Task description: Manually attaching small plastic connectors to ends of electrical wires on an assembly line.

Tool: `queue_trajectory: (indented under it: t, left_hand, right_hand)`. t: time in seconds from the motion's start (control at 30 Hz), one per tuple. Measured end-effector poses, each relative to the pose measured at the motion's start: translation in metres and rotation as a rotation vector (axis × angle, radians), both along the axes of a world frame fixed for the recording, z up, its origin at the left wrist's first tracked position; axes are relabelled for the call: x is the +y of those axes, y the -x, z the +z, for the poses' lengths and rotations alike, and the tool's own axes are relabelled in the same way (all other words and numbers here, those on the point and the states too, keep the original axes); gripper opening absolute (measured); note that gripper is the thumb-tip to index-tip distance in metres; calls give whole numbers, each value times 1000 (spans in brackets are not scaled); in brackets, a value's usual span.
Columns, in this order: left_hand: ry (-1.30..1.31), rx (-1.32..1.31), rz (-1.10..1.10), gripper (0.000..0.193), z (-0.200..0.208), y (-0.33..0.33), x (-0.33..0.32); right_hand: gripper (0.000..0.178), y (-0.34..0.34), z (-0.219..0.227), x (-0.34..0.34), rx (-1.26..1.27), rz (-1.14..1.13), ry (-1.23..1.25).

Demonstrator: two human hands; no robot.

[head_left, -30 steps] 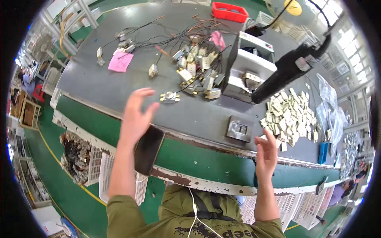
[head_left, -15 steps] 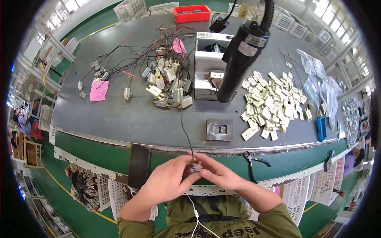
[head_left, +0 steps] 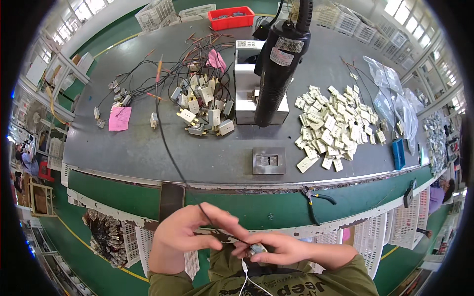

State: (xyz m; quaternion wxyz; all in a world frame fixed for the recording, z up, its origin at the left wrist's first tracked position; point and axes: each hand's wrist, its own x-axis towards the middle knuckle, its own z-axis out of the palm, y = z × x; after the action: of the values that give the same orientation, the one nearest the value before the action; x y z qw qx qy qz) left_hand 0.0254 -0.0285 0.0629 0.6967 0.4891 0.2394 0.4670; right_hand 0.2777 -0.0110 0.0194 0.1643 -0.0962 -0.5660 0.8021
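In my right hand (head_left: 284,248), a small grey-and-cream plug piece (head_left: 256,248) is pinched between thumb and fingers in front of my shirt. From it a thin dark cable (head_left: 172,157) runs past my left hand and up over the table toward the left pile. My left hand (head_left: 183,236) is just left of the plug piece, thumb and fingers apart; the cable crosses its fingers without being gripped. Straight ahead on the table lies a square metal fixture (head_left: 269,170) with a slot. A heap of loose cream plug housings (head_left: 335,123) lies to the right.
Wired plugs (head_left: 213,117) are heaped at left of a white machine (head_left: 244,106). A thick black cylinder (head_left: 276,69) hangs before it. Pliers (head_left: 310,197) and a dark flat case (head_left: 171,201) rest along the green front edge. A blue tray (head_left: 399,155) stands right; a red bin (head_left: 231,21) stands behind.
Both hands have come closer to my body. My left hand has let go of the plug piece and opened, while my right hand keeps it. The cable now slants from the left.
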Motion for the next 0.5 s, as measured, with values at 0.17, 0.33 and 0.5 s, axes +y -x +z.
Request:
queue_trajectory:
  t: [0.17, 0.33, 0.5]
  left_hand:
    - [-109, 230, 467, 19, -14, -17, -2]
    - [68, 62, 736, 16, -39, 40, 25]
    - [17, -270, 935, 18, -54, 55, 28]
  right_hand:
    - [41, -5, 8, 37, -299, -153, -435]
    - [48, -22, 6, 66, -710, -320, -1048]
    - [62, -30, 12, 67, -756, -274, -986]
